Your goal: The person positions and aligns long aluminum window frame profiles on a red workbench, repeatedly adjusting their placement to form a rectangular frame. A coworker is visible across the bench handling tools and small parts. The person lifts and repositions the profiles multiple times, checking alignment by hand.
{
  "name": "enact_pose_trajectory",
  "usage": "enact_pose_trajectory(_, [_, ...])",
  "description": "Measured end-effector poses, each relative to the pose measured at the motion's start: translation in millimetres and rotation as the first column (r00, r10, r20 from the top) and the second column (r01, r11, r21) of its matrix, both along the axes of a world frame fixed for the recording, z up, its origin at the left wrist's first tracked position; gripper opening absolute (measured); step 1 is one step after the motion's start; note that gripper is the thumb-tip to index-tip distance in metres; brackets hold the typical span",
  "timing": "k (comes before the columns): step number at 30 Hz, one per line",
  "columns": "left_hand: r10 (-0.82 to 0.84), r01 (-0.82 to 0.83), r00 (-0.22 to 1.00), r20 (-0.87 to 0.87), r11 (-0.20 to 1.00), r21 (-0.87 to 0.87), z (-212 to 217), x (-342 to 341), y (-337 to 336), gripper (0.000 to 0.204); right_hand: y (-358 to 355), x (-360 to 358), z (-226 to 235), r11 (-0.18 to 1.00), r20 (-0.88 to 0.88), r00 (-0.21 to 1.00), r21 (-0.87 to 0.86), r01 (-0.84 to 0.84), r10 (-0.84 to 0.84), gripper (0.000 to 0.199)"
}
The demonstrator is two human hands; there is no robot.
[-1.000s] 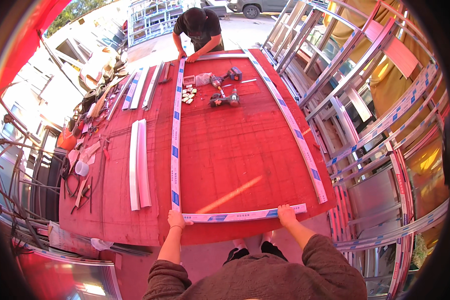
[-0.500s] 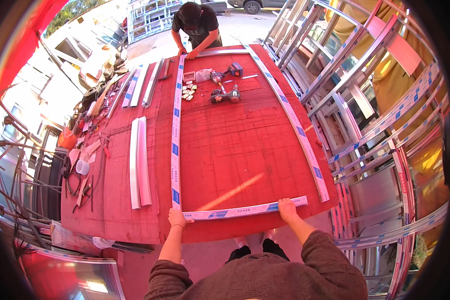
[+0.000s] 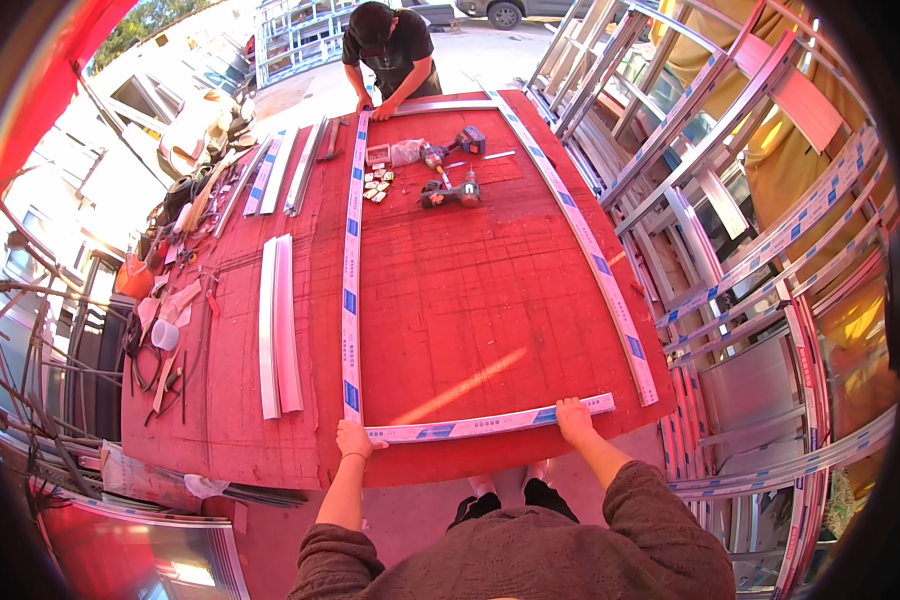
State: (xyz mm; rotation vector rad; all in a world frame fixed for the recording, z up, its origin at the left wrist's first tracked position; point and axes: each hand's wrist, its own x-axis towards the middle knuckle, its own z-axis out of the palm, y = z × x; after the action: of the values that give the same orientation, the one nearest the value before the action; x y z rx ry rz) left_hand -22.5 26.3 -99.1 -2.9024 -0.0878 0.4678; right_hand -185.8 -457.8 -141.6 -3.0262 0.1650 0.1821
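A short metal profile (image 3: pixel 490 424) with blue-and-white film lies along the near edge of the red table. My left hand (image 3: pixel 355 440) is closed round its left end, at the corner where it meets the left long profile (image 3: pixel 352 270). My right hand (image 3: pixel 576 418) grips the same short profile near its right end, fingers over the top. The right long profile (image 3: pixel 590 245) runs down the table's right side; its near end lies a little apart from the short one. Across the far end lies another profile (image 3: pixel 440 105), beside a co-worker's hands (image 3: pixel 375 106) at the far left corner.
Two cordless drills (image 3: pixel 452 190), a small box (image 3: pixel 378 154) and several small pieces lie on the red table (image 3: pixel 450 290) inside the frame. Loose profiles (image 3: pixel 280 330) lie to the left, with tools and scraps beyond. Racks of metal profiles (image 3: pixel 710 220) stand close on the right.
The co-worker's head has shifted slightly left, and the hands at the far corner have moved a little. My hands stay at the same places on the short profile.
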Motion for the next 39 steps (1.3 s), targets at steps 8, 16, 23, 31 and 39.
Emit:
enact_pose_trajectory(8, [-0.002, 0.003, 0.998, -0.066, 1.0, 0.015, 3.0, -8.0, -0.4, 0.116, 1.2, -0.9, 2.6, 0.999, 0.011, 1.0, -0.048, -0.023, 0.024, 0.01])
enact_pose_trajectory(16, [0.065, -0.067, 0.997, -0.037, 0.996, -0.061, 9.6, -19.2, 0.6, 0.115, 1.5, -1.0, 4.1, 0.998, -0.032, 0.999, -0.055, -0.024, 0.022, 0.011])
enact_pose_trajectory(23, [0.062, -0.063, 0.998, -0.015, 0.995, -0.074, 6.7, -19.2, 1.9, 0.116, 2.6, -0.4, 3.0, 0.998, -0.027, 0.999, -0.055, -0.02, 0.019, 0.012])
enact_pose_trajectory(31, [0.03, -0.032, 0.999, -0.033, 0.999, -0.038, 4.2, -16.1, 2.6, 0.118, 4.1, -0.8, -0.7, 0.998, -0.028, 1.0, -0.061, 0.004, -0.006, 0.012])
enact_pose_trajectory(39, [0.041, -0.043, 0.999, -0.032, 0.998, -0.046, 7.1, -23.2, 2.3, 0.116, 7.0, -4.0, 0.3, 0.999, 0.011, 1.0, -0.048, 0.012, -0.012, 0.013])
